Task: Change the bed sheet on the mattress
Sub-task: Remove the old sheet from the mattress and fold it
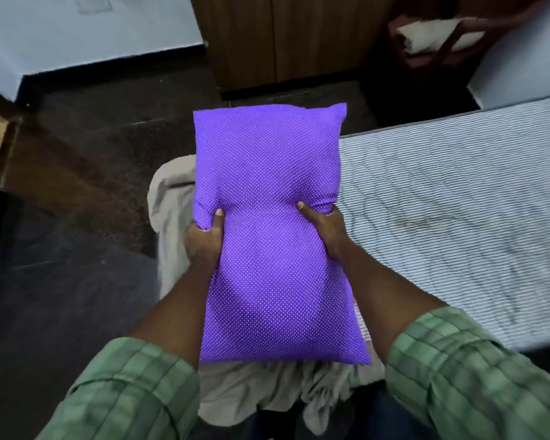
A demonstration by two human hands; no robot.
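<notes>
Head cam: I've got the purple pillow [277,236] up in the air, left hand [204,239] and right hand [323,231] each clamped on a side. Striped mattress [458,223] on my right, crumpled beige sheet [172,223] heaped under the pillow.

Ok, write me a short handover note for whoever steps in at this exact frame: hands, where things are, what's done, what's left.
Left hand and right hand each grip a side of the purple dotted pillow, held up in the air.
Mattress to the right shows striped ticking, no sheet on it.
Crumpled beige sheet hangs below the pillow, at the mattress's edge.
Done: mattress looks stripped.
Left: set the pillow aside, spread a sheet on the mattress. No fresh sheet clearly identifiable.
</notes>
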